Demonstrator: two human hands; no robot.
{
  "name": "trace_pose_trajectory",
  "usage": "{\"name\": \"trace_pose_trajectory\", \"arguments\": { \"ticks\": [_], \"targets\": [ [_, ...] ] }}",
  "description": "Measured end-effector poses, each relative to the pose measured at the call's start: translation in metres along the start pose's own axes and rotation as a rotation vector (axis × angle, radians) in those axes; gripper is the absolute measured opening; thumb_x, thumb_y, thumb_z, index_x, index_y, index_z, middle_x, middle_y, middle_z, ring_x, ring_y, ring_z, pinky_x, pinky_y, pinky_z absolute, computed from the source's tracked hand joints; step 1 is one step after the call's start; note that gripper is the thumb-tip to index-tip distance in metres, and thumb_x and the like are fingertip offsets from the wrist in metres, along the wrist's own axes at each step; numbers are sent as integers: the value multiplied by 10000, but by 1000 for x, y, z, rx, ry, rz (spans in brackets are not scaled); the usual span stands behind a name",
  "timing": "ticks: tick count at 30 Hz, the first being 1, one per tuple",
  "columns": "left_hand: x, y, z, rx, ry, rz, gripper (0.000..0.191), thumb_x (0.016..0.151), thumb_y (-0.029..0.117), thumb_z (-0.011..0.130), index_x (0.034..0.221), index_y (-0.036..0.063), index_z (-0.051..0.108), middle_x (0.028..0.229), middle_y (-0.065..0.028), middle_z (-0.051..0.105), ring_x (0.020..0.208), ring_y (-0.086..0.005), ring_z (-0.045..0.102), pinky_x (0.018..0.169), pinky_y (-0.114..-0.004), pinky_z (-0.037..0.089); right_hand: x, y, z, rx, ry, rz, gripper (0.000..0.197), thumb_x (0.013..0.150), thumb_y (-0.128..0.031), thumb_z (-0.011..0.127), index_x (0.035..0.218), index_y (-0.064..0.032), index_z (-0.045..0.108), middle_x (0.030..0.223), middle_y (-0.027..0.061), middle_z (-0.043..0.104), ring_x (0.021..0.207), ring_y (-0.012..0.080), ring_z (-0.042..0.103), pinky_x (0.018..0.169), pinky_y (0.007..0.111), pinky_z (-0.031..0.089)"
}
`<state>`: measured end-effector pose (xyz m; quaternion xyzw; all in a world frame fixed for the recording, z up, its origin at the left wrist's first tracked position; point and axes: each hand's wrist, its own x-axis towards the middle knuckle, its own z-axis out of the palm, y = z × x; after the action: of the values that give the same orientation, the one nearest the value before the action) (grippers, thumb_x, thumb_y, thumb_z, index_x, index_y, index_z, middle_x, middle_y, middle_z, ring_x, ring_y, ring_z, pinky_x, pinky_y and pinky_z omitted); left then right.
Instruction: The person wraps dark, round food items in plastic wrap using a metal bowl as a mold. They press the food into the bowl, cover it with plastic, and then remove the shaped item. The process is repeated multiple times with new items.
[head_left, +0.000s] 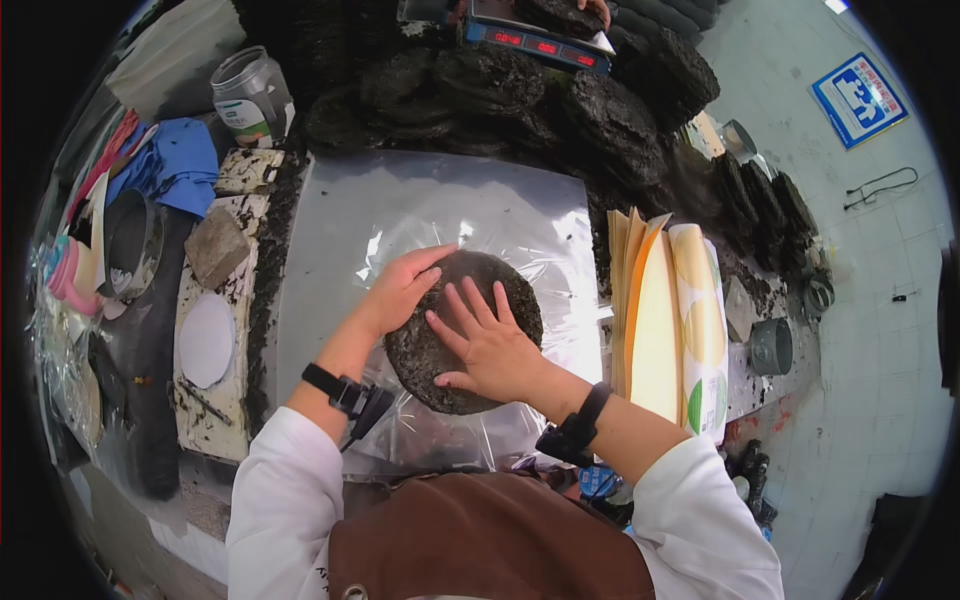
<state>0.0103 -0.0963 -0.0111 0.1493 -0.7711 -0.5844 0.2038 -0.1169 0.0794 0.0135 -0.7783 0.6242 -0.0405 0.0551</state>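
In front of me a round, flat cake of dark dried seaweed (499, 285) lies on clear plastic film (450, 442) over a pale work sheet (345, 217). My left hand (401, 289) is curled around the cake's upper left edge, thumb and fingers reaching onto it. Flat across the top rests my right hand (487, 349), with fingers spread and nothing gripped. The film is crinkled and shiny around the cake, and the cake's underside is hidden. Each wrist carries a black strap with a small device.
Stacked dark cakes (487, 82) line the back, before a digital scale (536, 45) where another person's hand touches a cake. Paper sheets (649, 322) and a printed roll (697, 322) stand right. Left are a stone block (217, 247), white paper discs (208, 341), a metal ring (133, 244) and a plastic jar (253, 97).
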Motion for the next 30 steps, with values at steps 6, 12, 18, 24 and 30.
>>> {"name": "trace_pose_trajectory", "arguments": {
  "ticks": [6,12,18,24,30],
  "targets": [
    [-3,12,17,325,103,130,365,885,32,522,1239,54,609,1232,-148,622,1062,-334,626,906,-385,514,-3,1,3,23,-92,25,818,896,-659,463,1509,-125,372,1557,253,270,1460,461,180,1166,640,87],
    [-7,23,42,773,132,93,370,853,68,569,1222,57,578,1195,-137,605,1008,-326,633,846,-409,529,-1,1,8,-5,-208,49,740,929,-620,442,1491,-141,399,1562,227,281,1448,456,220,1176,623,71],
    [-15,28,32,708,138,111,589,861,124,631,1405,26,427,1422,-204,462,1271,-372,483,1032,-426,431,2,2,9,-1,-161,36,691,930,-551,506,1493,-166,392,1558,223,288,1426,459,264,1178,622,92],
    [-82,20,75,538,404,-188,637,935,90,514,1490,-62,242,1540,-253,302,1433,-399,292,1180,-434,268,2,3,13,-15,-132,20,713,906,-496,566,1491,-128,392,1529,245,334,1417,466,278,1166,637,111],
    [-62,29,88,942,362,-311,573,963,72,424,1489,-74,248,1540,-255,304,1437,-384,294,1179,-437,269,1,1,17,-19,-67,48,708,887,-421,580,1466,-57,398,1501,263,368,1398,469,312,1162,639,113]
  ]
}}
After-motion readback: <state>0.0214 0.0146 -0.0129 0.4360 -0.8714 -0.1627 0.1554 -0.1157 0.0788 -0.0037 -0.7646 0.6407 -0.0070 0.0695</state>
